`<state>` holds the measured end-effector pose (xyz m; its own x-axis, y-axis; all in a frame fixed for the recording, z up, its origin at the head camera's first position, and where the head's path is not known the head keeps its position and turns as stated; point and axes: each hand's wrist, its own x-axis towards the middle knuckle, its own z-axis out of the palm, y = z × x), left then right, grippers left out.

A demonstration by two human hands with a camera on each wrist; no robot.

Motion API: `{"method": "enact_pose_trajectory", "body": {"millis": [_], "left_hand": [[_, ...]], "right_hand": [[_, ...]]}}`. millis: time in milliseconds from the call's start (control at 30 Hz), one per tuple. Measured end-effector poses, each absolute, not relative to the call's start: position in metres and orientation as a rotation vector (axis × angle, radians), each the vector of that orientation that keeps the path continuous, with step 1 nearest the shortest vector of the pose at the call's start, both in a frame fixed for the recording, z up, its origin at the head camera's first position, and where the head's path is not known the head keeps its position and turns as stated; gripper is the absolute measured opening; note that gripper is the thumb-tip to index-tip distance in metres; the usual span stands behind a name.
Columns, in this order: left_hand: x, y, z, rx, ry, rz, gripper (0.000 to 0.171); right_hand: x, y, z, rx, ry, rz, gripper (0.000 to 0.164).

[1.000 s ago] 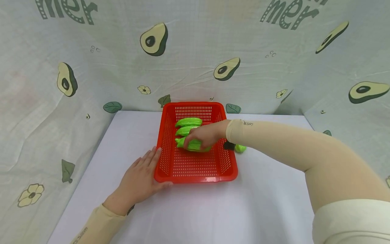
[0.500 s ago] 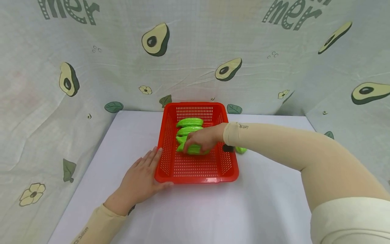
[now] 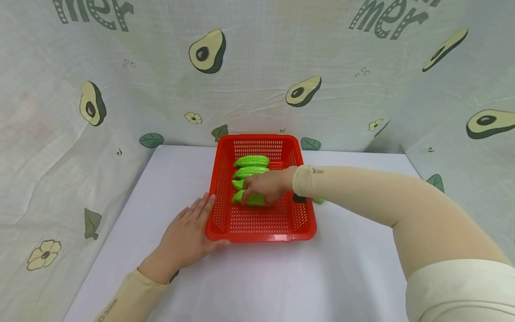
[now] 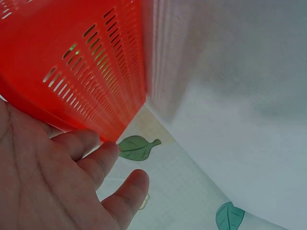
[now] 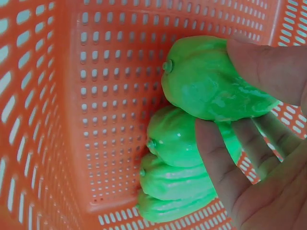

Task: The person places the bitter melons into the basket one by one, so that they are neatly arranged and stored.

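Note:
A red perforated basket (image 3: 259,238) stands on the white table. Several shiny green ridged fruits (image 3: 251,161) lie across it in a row from its far end, each pointed at one end with a small stem nub at the other. My right hand (image 3: 267,184) grips the nearest green fruit (image 5: 206,79). In the right wrist view, the thumb presses one side while the fingers reach between it and the neighbouring fruit (image 5: 175,136). My left hand (image 3: 185,237) rests with extended fingers along the basket's near left corner, thumb at the front rim.
Another green fruit (image 3: 318,200) lies on the table right of the basket, mostly hidden by the right forearm. White cloth (image 3: 249,103) printed with avocados hangs behind the table and at both sides.
My right hand and its green fruit have shifted slightly toward the basket's near side. More of the fruit behind now shows. The left hand stays at the corner.

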<state>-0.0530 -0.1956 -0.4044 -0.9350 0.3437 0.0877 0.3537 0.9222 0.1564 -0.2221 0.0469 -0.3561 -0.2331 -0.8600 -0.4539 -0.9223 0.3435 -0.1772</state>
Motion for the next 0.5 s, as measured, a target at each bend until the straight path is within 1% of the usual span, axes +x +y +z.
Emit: {"method": "enact_pose_trajectory", "body": {"millis": [500], "left_hand": [[-0.0528,-0.1943,-0.4038,-0.539,-3.028,-0.262,0.119]], "right_hand": [[-0.2195,0.0476,-0.3643,-1.651,2.14,0.233,0.065]]}}
